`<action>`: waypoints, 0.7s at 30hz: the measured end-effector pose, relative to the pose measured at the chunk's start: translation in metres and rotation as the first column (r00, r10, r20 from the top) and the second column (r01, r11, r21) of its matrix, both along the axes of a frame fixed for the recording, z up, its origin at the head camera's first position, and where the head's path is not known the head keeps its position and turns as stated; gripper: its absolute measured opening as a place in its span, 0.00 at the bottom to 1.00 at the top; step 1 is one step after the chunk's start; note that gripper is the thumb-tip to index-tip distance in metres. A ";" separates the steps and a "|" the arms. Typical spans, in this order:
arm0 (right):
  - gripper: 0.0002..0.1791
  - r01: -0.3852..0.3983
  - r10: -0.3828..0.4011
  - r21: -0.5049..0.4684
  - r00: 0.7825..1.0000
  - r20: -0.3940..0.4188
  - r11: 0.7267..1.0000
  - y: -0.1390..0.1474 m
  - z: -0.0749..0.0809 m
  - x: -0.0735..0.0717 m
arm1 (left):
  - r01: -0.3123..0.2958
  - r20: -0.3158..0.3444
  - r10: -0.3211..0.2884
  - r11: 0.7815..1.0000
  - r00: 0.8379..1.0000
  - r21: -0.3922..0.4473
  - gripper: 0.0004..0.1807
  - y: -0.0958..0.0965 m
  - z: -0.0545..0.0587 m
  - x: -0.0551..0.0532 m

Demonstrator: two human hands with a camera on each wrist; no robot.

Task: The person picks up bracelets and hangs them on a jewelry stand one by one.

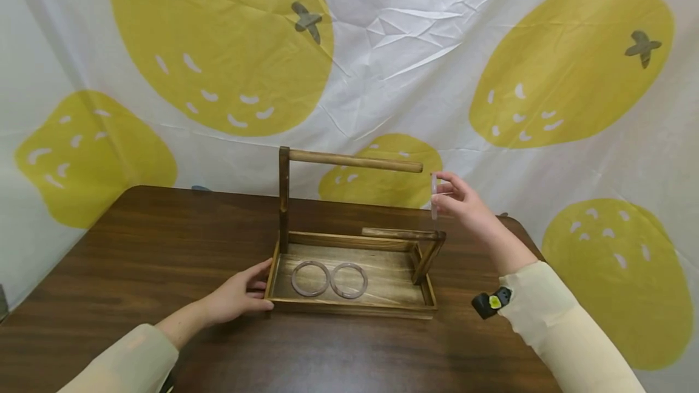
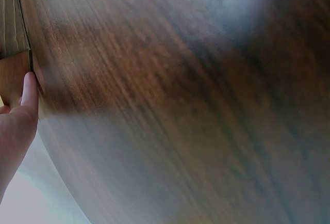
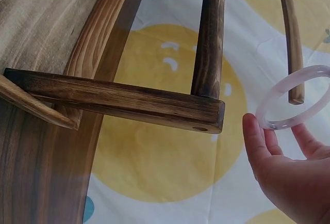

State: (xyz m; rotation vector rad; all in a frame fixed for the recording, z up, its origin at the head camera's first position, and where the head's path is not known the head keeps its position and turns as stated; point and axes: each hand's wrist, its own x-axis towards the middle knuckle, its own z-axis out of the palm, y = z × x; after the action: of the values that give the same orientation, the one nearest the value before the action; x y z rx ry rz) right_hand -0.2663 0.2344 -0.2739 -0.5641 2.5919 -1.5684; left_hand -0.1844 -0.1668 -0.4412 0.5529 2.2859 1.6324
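- Pinches a pale ring [image 1: 434,193] upright in the right hand [image 1: 460,200], just beside the free end of the upper wooden bar [image 1: 355,161].
- Rests the left hand [image 1: 239,293], thumb spread apart from fingers, against the left end of the wooden tray [image 1: 355,309] on the surface [image 1: 207,229].
- Has two more pale rings [image 1: 330,280] lying flat, side by side, inside the tray.

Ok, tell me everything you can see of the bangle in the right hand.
The bangle is a smooth, unbroken round band, pale pinkish-white, glossy and slightly see-through; it looks like glass or stone. The right hand pinches it, holding it upright and edge-on in the head view, just off the free end of the wooden upper bar, not threaded on it. In the right wrist view, that end shows through its opening.
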 end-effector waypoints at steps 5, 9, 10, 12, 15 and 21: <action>0.31 0.007 -0.007 0.015 1.000 -0.008 1.000 -0.001 0.003 -0.005 | 0.000 0.011 0.000 1.000 1.000 0.001 0.49 0.000 0.001 0.000; 0.31 0.014 -0.013 0.023 1.000 -0.011 1.000 -0.002 0.004 -0.007 | 0.003 0.008 -0.003 1.000 1.000 0.008 0.50 0.000 0.000 0.000; 0.31 0.015 -0.015 0.020 1.000 -0.009 1.000 -0.002 0.004 -0.008 | 0.004 0.003 -0.004 1.000 1.000 0.010 0.49 0.000 0.000 0.000; 0.30 0.015 -0.014 0.015 1.000 -0.007 1.000 -0.003 0.005 -0.010 | 0.004 -0.002 -0.004 1.000 1.000 0.014 0.49 0.000 0.000 0.001; 0.30 0.016 -0.016 0.004 1.000 -0.008 1.000 -0.005 0.007 -0.012 | 0.001 0.000 -0.001 1.000 1.000 0.019 0.49 0.001 0.000 0.001; 0.29 0.026 -0.026 -0.022 0.999 -0.019 0.999 -0.009 0.010 -0.016 | 0.004 0.006 -0.005 1.000 1.000 0.022 0.50 0.001 0.000 0.001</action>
State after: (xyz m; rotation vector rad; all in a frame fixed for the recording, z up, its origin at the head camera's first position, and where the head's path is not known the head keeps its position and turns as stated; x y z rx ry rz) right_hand -0.2827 0.2257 -0.2643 -0.5529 2.6100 -1.6087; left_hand -0.1829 -0.1659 -0.4415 0.5571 2.2633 1.6570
